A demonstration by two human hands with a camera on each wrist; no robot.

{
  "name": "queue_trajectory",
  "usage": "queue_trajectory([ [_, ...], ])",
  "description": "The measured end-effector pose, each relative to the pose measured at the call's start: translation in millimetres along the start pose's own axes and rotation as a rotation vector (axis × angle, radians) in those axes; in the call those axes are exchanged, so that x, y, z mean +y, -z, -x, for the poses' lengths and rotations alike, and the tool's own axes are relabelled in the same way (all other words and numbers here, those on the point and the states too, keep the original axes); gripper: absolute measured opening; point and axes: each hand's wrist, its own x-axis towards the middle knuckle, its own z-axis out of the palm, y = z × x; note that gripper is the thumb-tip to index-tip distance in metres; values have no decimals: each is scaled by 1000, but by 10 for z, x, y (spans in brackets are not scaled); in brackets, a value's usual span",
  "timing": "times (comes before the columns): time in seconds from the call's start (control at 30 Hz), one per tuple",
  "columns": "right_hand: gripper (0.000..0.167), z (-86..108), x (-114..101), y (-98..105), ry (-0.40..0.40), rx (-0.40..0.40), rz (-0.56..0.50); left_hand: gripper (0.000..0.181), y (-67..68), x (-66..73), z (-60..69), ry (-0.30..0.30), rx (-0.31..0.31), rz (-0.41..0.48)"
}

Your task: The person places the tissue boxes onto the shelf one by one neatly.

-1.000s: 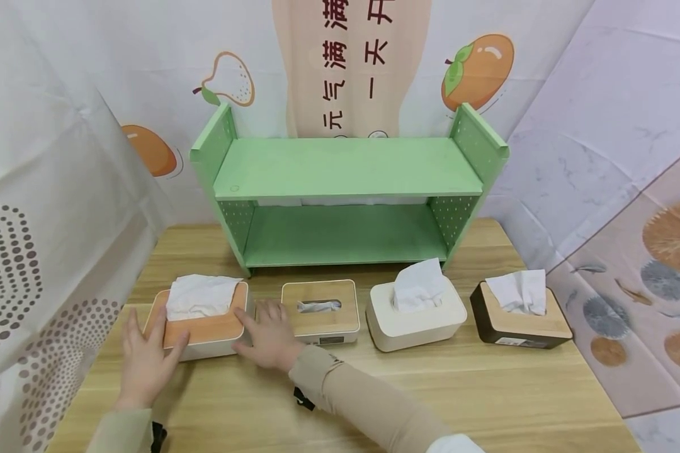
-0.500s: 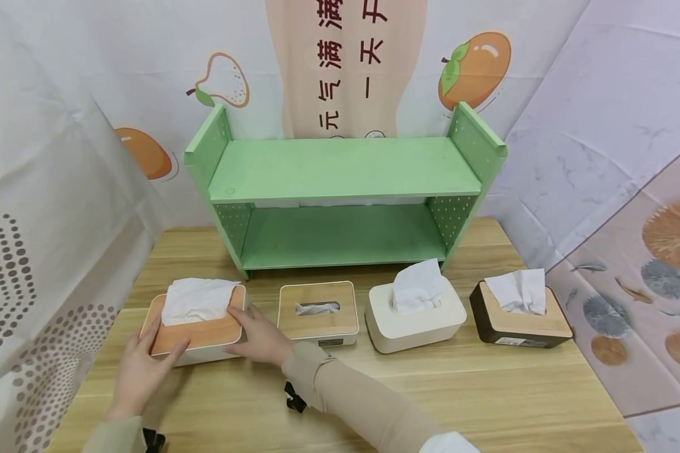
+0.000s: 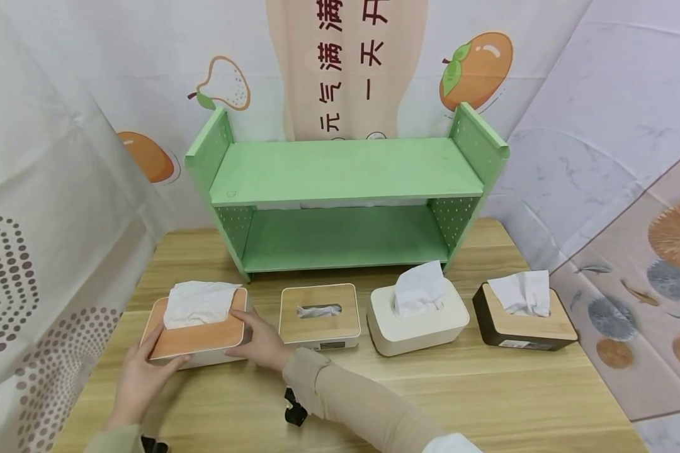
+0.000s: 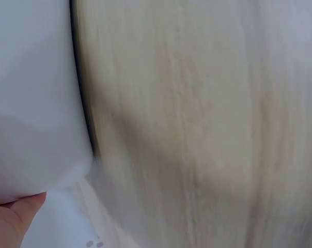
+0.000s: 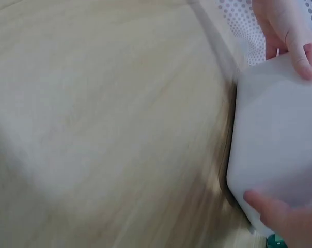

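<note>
At the table's left stands a white tissue box with an orange-brown wooden lid (image 3: 198, 336), a white tissue (image 3: 199, 304) spread over its top. My left hand (image 3: 138, 380) holds its left end, thumb on the front side. On the right end, my right hand (image 3: 263, 343) grips the box, a finger on the lid's edge and the thumb low on the front. In the right wrist view both hands hold the white side (image 5: 277, 134). The left wrist view shows a fingertip (image 4: 29, 206) against the box's white side (image 4: 37, 103).
To the right stand a white box with a light wooden lid (image 3: 320, 326), a cream box (image 3: 419, 331) and a black box with a wooden lid (image 3: 535, 324). Behind them is a green two-tier shelf (image 3: 345, 170). Printed cloth (image 3: 45, 157) hangs around the wooden table (image 3: 487, 402).
Both hands have closed in on the left box's ends, the right hand moving left from beside the wooden-lidded box. The left thumb now lies against the front side.
</note>
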Motion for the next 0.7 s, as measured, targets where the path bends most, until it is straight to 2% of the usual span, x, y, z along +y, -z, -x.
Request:
queue_trajectory([
  [0.17,70,43,-26,-17,-42,20,-73,97,-25,16,6,72,5,66],
  [0.33,69,50,-46,-10,-52,29,-88,95,-23,38,-13,68,30,84],
  [0.57,72,63,-57,6,-6,81,-74,87,-14,127,-59,32,72,91],
  [0.7,72,112,-88,15,26,108,-59,86,-4,190,-12,75,99,135],
])
